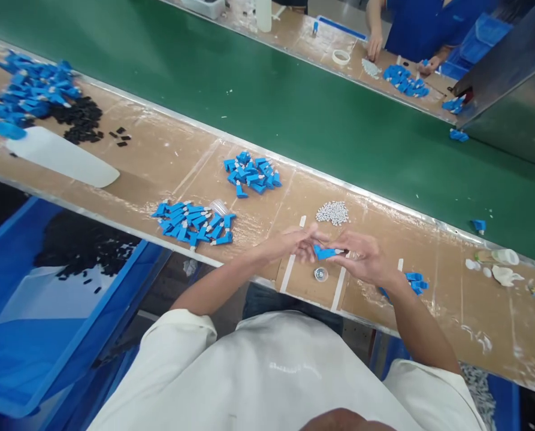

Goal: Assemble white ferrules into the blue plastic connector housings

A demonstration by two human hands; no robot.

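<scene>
My left hand (294, 242) and my right hand (361, 256) meet over the brown worktop (159, 161), both pinching one small blue plastic part (325, 252) between their fingertips. Just beyond them lies a little heap of tiny white pieces (333, 212). A small round clear cap (320, 274) sits on the worktop right under my hands. Two piles of blue parts lie to my left, one with white tips (195, 223) and one further back (251, 173). A few more blue parts (414, 281) rest beside my right wrist.
A green conveyor belt (271, 102) runs behind the worktop. Far left: a big blue heap (24, 93), black pieces (81, 118), a white scoop (63, 157). A blue bin (47, 299) stands below. Across the belt, another person's hands (375, 45) work at blue parts (404, 81).
</scene>
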